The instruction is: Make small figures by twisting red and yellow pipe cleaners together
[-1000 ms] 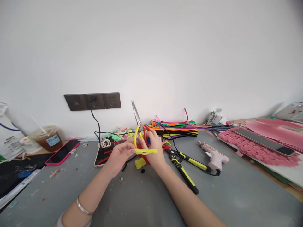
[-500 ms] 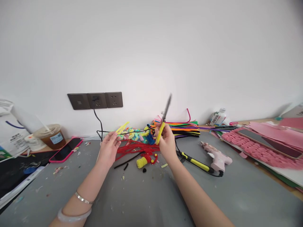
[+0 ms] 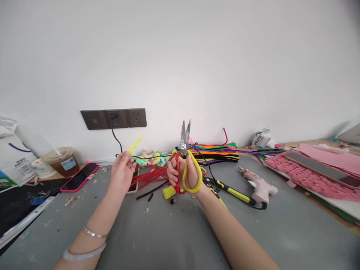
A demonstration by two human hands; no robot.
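My right hand (image 3: 186,173) is closed through the red and yellow handles of a pair of scissors (image 3: 184,139), whose blades point up and are slightly parted. My left hand (image 3: 121,171) pinches a bent yellow pipe cleaner (image 3: 134,146) that sticks up above its fingers. Between and beyond the hands lie loose red pipe cleaners (image 3: 150,174) and a small yellow and red wound piece (image 3: 170,191) on the grey table (image 3: 157,240). The left wrist wears two bangles.
A stack of coloured pipe cleaners (image 3: 216,152) lies along the wall. Yellow-handled pliers (image 3: 225,187) and a pink glue gun (image 3: 260,186) rest to the right, pink foam sheets (image 3: 306,172) beyond. To the left are a pink-cased phone (image 3: 79,177) and an iced drink cup (image 3: 62,161).
My right hand has turned the scissors upright with fingers through both handles, and moved slightly left. My left hand has shifted left, still pinching the yellow pipe cleaner.
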